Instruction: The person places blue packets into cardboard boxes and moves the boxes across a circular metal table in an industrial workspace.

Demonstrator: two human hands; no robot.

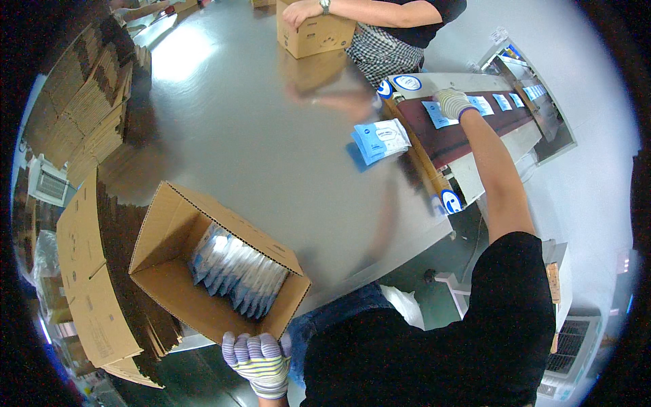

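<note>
My left hand (258, 363), in a striped knit glove, is closed over the near edge of an open cardboard box (163, 298). The box is tilted, and a row of blue-and-white soft packets (239, 271) stands inside it. My right hand (453, 104), gloved the same way, reaches over the conveyor belt (451, 142). It touches or hovers over a blue-and-white packet (436, 117); its fingers are mostly hidden, so a grip cannot be made out. A small stack of like packets (382, 141) lies on the metal table beside the belt's end.
More packets (502, 102) lie in a line along the belt. Flattened cartons (81, 271) are stacked at the left, with another pile (88, 102) behind. Across the metal table (237, 136), another person's hand (303, 12) rests on a closed cardboard box (315, 37).
</note>
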